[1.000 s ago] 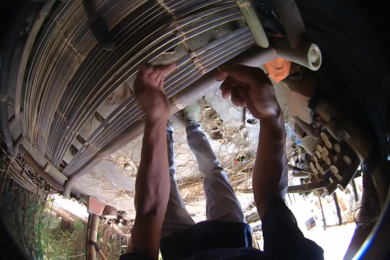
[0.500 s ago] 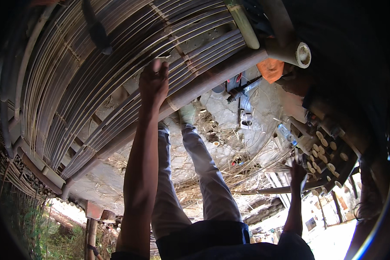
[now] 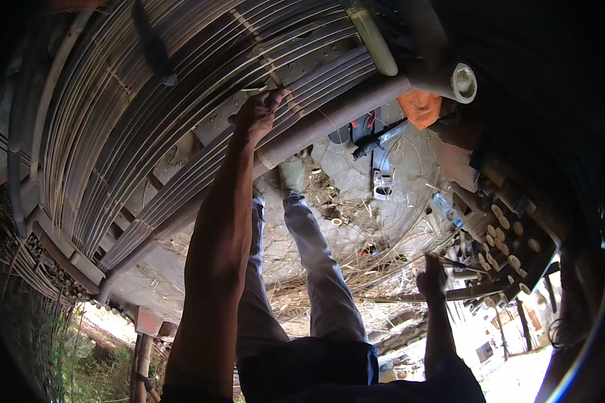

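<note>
Two hands: the left hand [image 3: 255, 115] reaches up to the slats, while the right hand [image 3: 431, 277] hangs low, well apart from it.
Left fingers: bent inward, the tips at the slats beside a cross strip [image 3: 265, 57].
Right fingers: drawn in toward the palm, close to thin dark sticks [image 3: 458, 263] that stick out toward the person's right.
Grip: the left fingertips blend into the slats and the right hand is small and dark, so I cannot tell how tightly either is closed or whether it holds something.
Strand: a thin orange-brown strand [image 3: 324, 114] curves over the pole, near the left fingertips.
Slatted bamboo panel: many long, narrow slats [image 3: 175, 111] side by side, filling the upper left in front of the person.
Front pole: a thick bamboo pole [image 3: 336, 121] along the panel's near edge, its pale cut end [image 3: 464, 82] facing right.
Crosspiece: a greenish bamboo length [image 3: 372, 39] meeting the pole near its right end.
Orange cloth: a crumpled piece [image 3: 420, 107] just below the pole.
Floor: grey and cracked [image 3: 346, 178], strewn with straw [image 3: 309, 289]; a clear bottle [image 3: 447, 208] lies to the right.
Bamboo stack: round cut ends [image 3: 501, 238] beyond the bottle.
Outdoors: greenery [image 3: 101, 369] and an upright post [image 3: 143, 359] at lower left, in bright light.
</note>
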Demonstrator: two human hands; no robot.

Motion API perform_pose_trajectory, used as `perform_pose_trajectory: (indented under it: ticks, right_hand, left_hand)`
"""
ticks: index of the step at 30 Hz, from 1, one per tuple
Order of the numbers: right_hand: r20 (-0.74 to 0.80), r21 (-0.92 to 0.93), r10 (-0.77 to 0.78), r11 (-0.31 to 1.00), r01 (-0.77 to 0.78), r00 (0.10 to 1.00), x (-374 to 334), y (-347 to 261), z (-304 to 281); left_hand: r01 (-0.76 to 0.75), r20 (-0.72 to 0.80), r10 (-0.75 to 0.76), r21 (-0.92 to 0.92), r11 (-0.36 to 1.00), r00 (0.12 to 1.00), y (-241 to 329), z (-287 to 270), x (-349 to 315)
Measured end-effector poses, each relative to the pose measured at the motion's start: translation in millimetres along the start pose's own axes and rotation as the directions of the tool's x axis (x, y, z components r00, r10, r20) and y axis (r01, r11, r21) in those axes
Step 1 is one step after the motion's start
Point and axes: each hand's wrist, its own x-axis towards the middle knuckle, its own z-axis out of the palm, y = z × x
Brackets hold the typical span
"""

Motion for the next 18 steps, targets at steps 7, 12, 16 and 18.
perform_pose_trajectory:
  ticks: [7, 12, 16, 18]
  right_hand:
    - [-0.62, 0.18, -0.188, 0.911, 0.371, 0.761, 268.5, -296.3, -139.5]
    - [0.372, 0.922, -0.821, 0.379, -0.075, 0.432, 246.2, -336.0, -170.7]
    - [-0.365, 0.93, -0.648, -0.289, 0.227, 0.669, 263.3, -306.1, -247.4]
    - [-0.585, 0.783, -0.312, 0.025, 0.622, 0.749, 292.3, -279.8, -255.8]
  left_hand:
    - [-0.053, 0.051, 0.05, 0.058, 0.997, 0.997, 13.9, 5.1, 2.0]
    - [-0.101, -0.074, 0.106, 0.066, 0.993, 0.992, -13.8, 12.9, 1.2]
    - [0.004, -0.104, 0.014, 0.169, 0.986, 0.994, -12.4, 9.9, -3.8]
    - [-0.026, -0.101, 0.041, 0.151, 0.988, 0.994, 4.5, 7.3, -6.7]
